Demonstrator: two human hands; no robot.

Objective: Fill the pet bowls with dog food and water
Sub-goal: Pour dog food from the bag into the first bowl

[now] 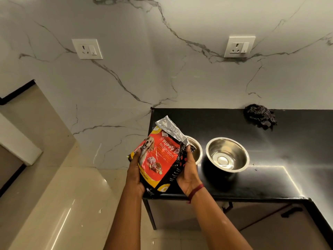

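Observation:
A red and black bag of puppy food (pixel 160 159) with a torn silver foil top is held upright in front of me, above the counter's left end. My left hand (pixel 134 171) grips its left side and bottom. My right hand (pixel 187 170) grips its right side, fingers curled round the edge. Two steel bowls stand on the black counter (pixel 279 181). The left bowl (pixel 195 147) is mostly hidden behind the bag. The right bowl (pixel 227 154) stands in full view with a little water in its bottom.
A crumpled dark checked cloth (pixel 260 117) lies at the counter's back edge by the marble wall. Two wall sockets (pixel 87 49) (pixel 239 46) sit above. Glossy cream floor tiles (pixel 72 204) spread left of the counter; cabinet doors with dark handles (pixel 292 212) are below.

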